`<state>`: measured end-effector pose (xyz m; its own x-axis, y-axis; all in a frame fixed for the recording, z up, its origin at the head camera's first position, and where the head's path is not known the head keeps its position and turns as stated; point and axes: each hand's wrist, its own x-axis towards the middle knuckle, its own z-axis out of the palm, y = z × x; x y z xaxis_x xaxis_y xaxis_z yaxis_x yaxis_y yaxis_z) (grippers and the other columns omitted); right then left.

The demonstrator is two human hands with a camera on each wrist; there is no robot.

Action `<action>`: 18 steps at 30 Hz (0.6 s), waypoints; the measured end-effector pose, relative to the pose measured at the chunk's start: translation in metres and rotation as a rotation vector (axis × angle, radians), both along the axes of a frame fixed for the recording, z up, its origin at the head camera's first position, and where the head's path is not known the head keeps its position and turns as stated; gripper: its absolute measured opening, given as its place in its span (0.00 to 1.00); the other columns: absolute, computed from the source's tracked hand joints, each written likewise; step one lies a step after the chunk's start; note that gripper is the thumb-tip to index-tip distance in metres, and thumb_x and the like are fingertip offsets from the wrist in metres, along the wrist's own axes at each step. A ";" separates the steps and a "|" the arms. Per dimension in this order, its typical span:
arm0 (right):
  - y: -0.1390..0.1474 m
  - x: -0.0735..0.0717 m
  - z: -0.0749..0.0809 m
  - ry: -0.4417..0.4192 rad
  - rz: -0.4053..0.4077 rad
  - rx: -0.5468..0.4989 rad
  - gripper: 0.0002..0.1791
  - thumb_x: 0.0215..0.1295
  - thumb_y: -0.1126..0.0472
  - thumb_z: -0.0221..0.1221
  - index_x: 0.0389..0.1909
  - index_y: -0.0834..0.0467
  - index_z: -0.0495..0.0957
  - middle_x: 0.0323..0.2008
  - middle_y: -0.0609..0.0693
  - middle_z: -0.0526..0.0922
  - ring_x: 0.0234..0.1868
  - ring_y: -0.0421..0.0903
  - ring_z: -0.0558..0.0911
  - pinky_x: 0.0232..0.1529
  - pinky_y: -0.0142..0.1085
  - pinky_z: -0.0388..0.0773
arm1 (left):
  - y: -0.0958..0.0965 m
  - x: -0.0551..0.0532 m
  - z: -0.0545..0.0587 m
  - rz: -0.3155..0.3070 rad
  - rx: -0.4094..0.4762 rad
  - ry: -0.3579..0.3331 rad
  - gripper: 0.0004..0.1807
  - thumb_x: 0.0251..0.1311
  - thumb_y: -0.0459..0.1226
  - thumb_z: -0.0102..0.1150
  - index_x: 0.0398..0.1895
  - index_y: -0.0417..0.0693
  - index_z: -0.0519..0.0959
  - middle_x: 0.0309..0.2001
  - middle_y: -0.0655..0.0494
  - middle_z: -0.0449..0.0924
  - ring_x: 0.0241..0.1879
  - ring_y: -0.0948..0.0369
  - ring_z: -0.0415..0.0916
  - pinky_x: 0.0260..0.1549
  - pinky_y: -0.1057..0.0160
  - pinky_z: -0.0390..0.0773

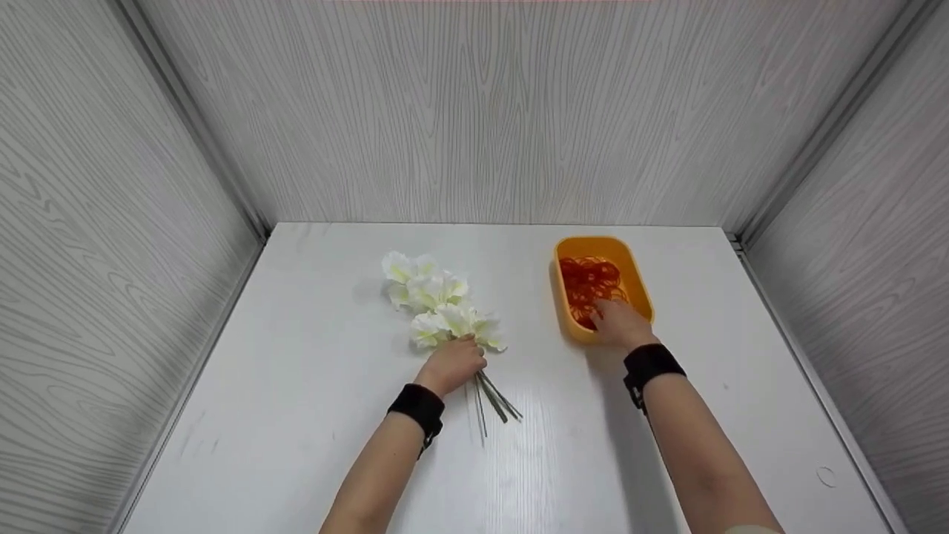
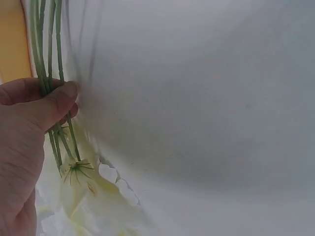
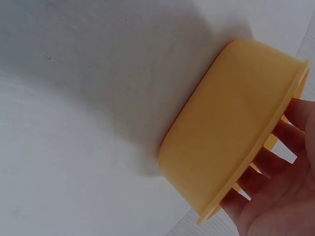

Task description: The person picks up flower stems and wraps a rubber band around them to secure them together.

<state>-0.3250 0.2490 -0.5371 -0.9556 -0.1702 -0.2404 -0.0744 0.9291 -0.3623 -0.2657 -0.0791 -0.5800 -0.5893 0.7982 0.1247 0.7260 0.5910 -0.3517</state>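
Note:
In the head view, white artificial flowers (image 1: 437, 300) with yellow-green centres lie in a bunch left of the middle. My left hand (image 1: 454, 363) grips their green stems just below the blooms. The left wrist view shows the thumb and fingers of that hand (image 2: 37, 110) pinching the stems (image 2: 49, 59), with a bloom (image 2: 93, 196) under them. My right hand (image 1: 621, 322) reaches over the near rim of a yellow-orange plastic box (image 1: 637, 285), among red rubber bands (image 1: 586, 282). Its fingers (image 3: 266, 162) are spread and dip inside the box, where the wall (image 3: 221, 123) hides their tips.
All of this is on a white table (image 1: 296, 415). Pale wood-grain panels enclose it at the back (image 1: 489, 111), the left (image 1: 89, 259) and the right (image 1: 867, 259). A faint thin ring (image 1: 826, 477) is at the table's near right.

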 end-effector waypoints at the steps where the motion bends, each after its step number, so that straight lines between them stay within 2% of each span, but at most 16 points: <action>1: 0.000 -0.001 -0.001 -0.004 0.000 0.004 0.25 0.77 0.54 0.48 0.64 0.67 0.68 0.57 0.66 0.75 0.57 0.61 0.74 0.62 0.55 0.66 | 0.000 0.001 -0.001 -0.003 -0.007 -0.007 0.11 0.60 0.30 0.61 0.26 0.56 0.84 0.28 0.62 0.82 0.35 0.62 0.80 0.54 0.67 0.72; 6: -0.001 0.001 -0.004 -0.035 -0.011 0.029 0.23 0.75 0.53 0.51 0.61 0.65 0.72 0.48 0.63 0.79 0.46 0.58 0.77 0.56 0.54 0.72 | 0.002 0.005 -0.004 -0.014 -0.009 -0.051 0.09 0.61 0.31 0.60 0.31 0.56 0.84 0.31 0.60 0.81 0.33 0.61 0.79 0.40 0.67 0.76; 9: -0.001 0.002 -0.004 -0.048 -0.027 0.048 0.22 0.75 0.52 0.51 0.59 0.64 0.75 0.44 0.60 0.80 0.43 0.56 0.76 0.53 0.53 0.73 | 0.003 0.006 -0.006 -0.021 0.028 -0.038 0.08 0.61 0.32 0.60 0.31 0.57 0.83 0.30 0.60 0.80 0.30 0.61 0.78 0.32 0.66 0.76; 16: 0.000 0.002 -0.002 -0.078 -0.034 0.050 0.15 0.74 0.54 0.51 0.41 0.63 0.78 0.29 0.55 0.76 0.33 0.53 0.75 0.38 0.45 0.72 | 0.003 0.009 -0.006 0.010 0.052 -0.024 0.06 0.62 0.36 0.60 0.33 0.60 0.83 0.31 0.62 0.81 0.29 0.61 0.78 0.31 0.63 0.76; 18: 0.001 0.001 -0.002 -0.095 -0.041 0.034 0.15 0.74 0.55 0.51 0.40 0.64 0.77 0.27 0.55 0.74 0.32 0.53 0.75 0.37 0.43 0.71 | 0.003 0.009 -0.005 0.015 0.051 -0.024 0.06 0.62 0.36 0.60 0.34 0.60 0.83 0.31 0.63 0.82 0.30 0.61 0.78 0.31 0.63 0.76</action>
<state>-0.3241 0.2496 -0.5392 -0.9342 -0.1214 -0.3355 -0.0026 0.9426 -0.3339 -0.2570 -0.0760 -0.5850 -0.6048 0.7820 0.1504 0.7247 0.6188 -0.3033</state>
